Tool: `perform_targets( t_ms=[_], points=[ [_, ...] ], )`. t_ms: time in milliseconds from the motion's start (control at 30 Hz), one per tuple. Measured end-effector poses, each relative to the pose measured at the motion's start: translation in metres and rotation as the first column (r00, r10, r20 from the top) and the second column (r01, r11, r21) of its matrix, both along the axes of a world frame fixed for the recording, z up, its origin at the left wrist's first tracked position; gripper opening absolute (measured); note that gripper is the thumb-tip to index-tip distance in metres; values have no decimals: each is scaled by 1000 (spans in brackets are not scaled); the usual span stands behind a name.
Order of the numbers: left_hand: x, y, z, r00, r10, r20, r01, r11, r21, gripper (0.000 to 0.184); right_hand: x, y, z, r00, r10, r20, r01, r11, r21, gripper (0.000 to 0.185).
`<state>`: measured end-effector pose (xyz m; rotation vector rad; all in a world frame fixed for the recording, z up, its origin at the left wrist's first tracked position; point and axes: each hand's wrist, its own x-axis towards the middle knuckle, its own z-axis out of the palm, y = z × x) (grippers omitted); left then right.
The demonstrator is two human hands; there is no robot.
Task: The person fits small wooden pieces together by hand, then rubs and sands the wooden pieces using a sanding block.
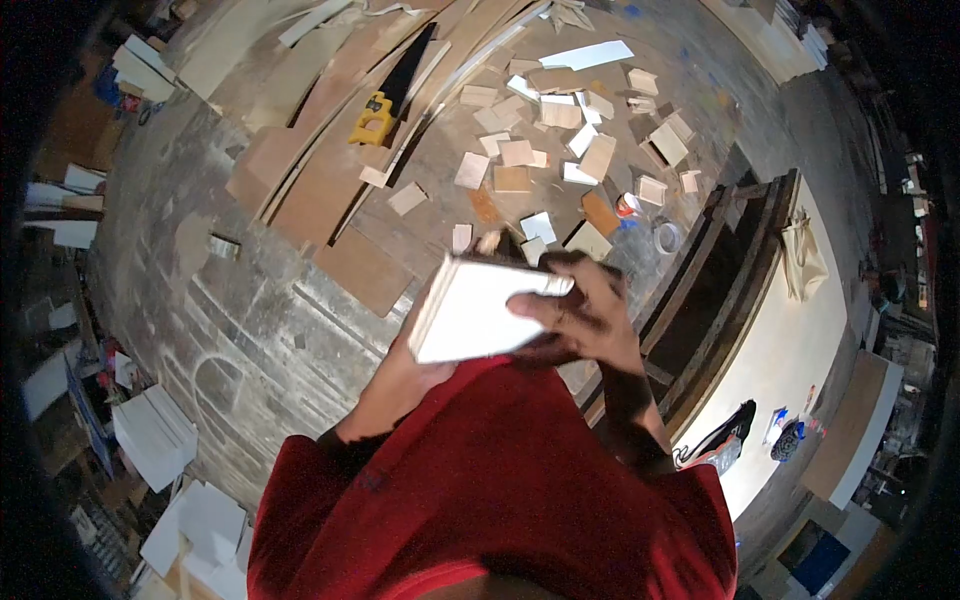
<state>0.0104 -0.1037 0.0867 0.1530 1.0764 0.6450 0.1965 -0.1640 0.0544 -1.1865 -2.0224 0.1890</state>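
Both my hands hold a white-faced block of board (485,312) in front of my chest. Its left edge looks layered, like several thin pieces stacked; I cannot tell whether they are joined. My left hand (428,368) supports it from the left and below, with most of its fingers hidden behind the block. At the right end, my right hand (590,315) grips it, thumb and fingers over the white face and the far edge. The right hand is slightly blurred.
Small wood offcuts (512,179) lie scattered on the floor ahead. A yellow-handled handsaw (374,120) rests on long brown boards (310,205). At right stands a white-topped workbench (770,385) with a cloth bag (803,255). A tape roll (667,237) lies nearby. White panels (155,432) are stacked at left.
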Motion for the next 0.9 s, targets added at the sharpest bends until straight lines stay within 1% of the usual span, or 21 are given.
perform_targets(
  t_ms=[33, 67, 133, 167, 200, 267, 333, 400, 433, 467, 500, 533, 600, 633, 667, 733, 767, 800, 833, 867, 900],
  points=[
    [-12, -2, -20, 963, -260, 75, 235, 941, 243, 27, 1, 5, -2, 998, -51, -23, 52, 998, 24, 57],
    [-15, 1, -35, 916, -370, 158, 327, 914, 241, 28, 5, 13, -2, 995, -94, -33, 97, 992, 87, 65],
    [-17, 10, -31, 797, -493, 348, 410, 866, 287, 34, 15, 16, -5, 971, -208, -121, 209, 978, -7, 69],
    [-12, 12, -25, 809, -518, 280, 434, 846, 310, 40, 23, 18, -12, 964, -247, -97, 247, 969, -6, 73],
    [-14, 13, -25, 811, -514, 279, 430, 848, 311, 40, 26, 20, -18, 944, -313, -107, 313, 949, -18, 78],
    [-16, 14, -25, 765, -513, 390, 424, 856, 295, 41, 32, 26, -23, 926, -291, -242, 310, 950, 41, 80],
    [-15, 14, -25, 779, -487, 395, 402, 872, 281, 42, 24, 18, -6, 925, -304, -227, 314, 950, 6, 81],
    [-14, 14, -25, 792, -491, 364, 404, 868, 290, 42, 8, 5, -2, 920, -298, -255, 284, 954, -93, 81],
    [-9, 12, -15, 862, -477, 173, 438, 872, 219, 44, 1, 2, 3, 949, -229, -216, 207, 971, -121, 81],
    [-4, 9, -5, 887, -460, -28, 459, 877, 144, 46, -5, 2, 7, 971, -159, -180, 132, 980, -152, 81],
    [-6, 5, -9, 874, -479, -83, 485, 850, 204, 49, -4, 5, 2, 978, -146, -151, 122, 981, -152, 82],
    [-8, 6, -15, 871, -485, -82, 491, 847, 203, 49, 0, 6, -2, 970, -185, -161, 154, 970, -186, 79],
    [-12, 10, -24, 843, -535, 55, 485, 801, 350, 51, 14, 15, -3, 935, -316, -163, 293, 944, -151, 76],
    [-11, 10, -22, 857, -514, -22, 480, 783, 395, 52, 19, 14, 0, 902, -432, -16, 412, 869, -272, 75],
    [-12, 12, -24, 858, -513, -23, 479, 783, 397, 52, 23, 19, -4, 907, -421, -29, 408, 893, -187, 76],
    [-13, 13, -31, 885, -447, -130, 452, 757, 472, 56, 16, 7, 1, 877, -419, -234, 334, 883, -331, 74],
    [-13, 13, -36, 888, -442, -130, 447, 758, 474, 56, 7, 5, 4, 894, -346, -285, 284, 929, -239, 76],
    [-14, 12, -41, 883, -421, -209, 468, 742, 480, 57, -6, 2, 8, 904, -272, -329, 236, 961, -146, 78],
    [-14, 9, -45, 871, -400, -287, 492, 724, 483, 59, -14, -6, 14, 912, -255, -322, 173, 949, -262, 81],
    [-11, 2, -46, 884, -309, -352, 459, 720, 521, 60, -22, -4, 16, 926, -238, -292, 169, 955, -244, 81],
    [-12, 4, -46, 874, -352, -335, 482, 718, 502, 60, -18, -3, 8, 912, -278, -300, 196, 941, -277, 80]
  ],
)
